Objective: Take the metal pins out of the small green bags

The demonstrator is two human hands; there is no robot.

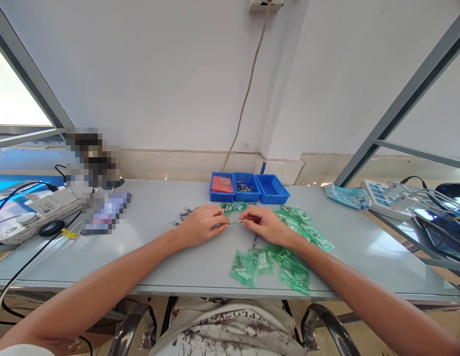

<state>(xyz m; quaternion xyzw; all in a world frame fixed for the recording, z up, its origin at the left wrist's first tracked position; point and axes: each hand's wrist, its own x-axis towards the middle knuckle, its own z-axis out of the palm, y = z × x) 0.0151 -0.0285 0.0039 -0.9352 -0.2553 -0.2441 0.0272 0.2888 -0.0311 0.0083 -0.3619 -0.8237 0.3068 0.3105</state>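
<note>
My left hand (203,226) and my right hand (266,226) face each other over the middle of the table. A small, thin metal pin-like piece (236,222) spans the gap between their fingertips, pinched at both ends. Its exact kind is too small to make out. Loose metal pieces (185,213) lie beside and partly behind my left hand. Just below my right hand lies another thin metal piece (255,241). Green plastic packets (245,268) with small parts inside lie in front of my right hand, and more green packets (307,228) spread to its right.
Three blue bins stand at the back: one with red packets (222,184), one with metal pieces (245,187), and an empty bin (272,188). A phone (107,212) and cables are on the left. A power strip (386,199) with cables sits right, near a light-blue packet (347,196).
</note>
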